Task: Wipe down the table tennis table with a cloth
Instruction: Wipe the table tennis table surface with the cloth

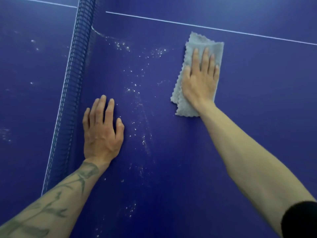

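Head view: grey cloth (204,48) lies folded on the blue table (257,83), far right, just short of the white line (205,27). Your right hand (200,79) presses it, fingers straight. Your left hand (102,131) rests flat, fingers relaxed, beside the net (75,74). White specks (133,90) lie scattered between.

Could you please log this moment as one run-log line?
right hand: presses cloth on table | left hand: flat beside net | white specks: between hands
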